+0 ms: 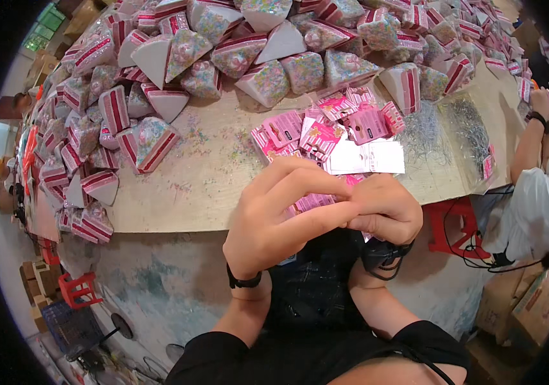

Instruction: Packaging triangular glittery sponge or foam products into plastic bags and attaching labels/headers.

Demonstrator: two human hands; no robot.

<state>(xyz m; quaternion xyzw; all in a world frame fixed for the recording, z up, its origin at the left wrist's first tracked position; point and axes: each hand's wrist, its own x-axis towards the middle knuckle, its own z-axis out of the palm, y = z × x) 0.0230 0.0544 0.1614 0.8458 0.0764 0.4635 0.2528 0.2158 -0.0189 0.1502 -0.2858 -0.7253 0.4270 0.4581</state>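
My left hand (268, 215) and my right hand (386, 208) meet over the table's near edge. The left thumb and fingers reach across and press together against the curled right fingers. Whatever they pinch is too small or too hidden to make out. Pink printed tag cards show between and behind the fingers, and I cannot tell whether one is held. Just beyond my hands lies a loose pile of pink tag cards (322, 138), with several white card backs (370, 158) on its right side.
Toy cake slices (265, 83), pink-striped and sprinkle-covered, are heaped across the table's far and left sides. Thin wire-like fasteners (425, 135) lie right of the cards on the table (184, 186). At the right edge are another person's hands (544, 106) and a red stool (457, 228).
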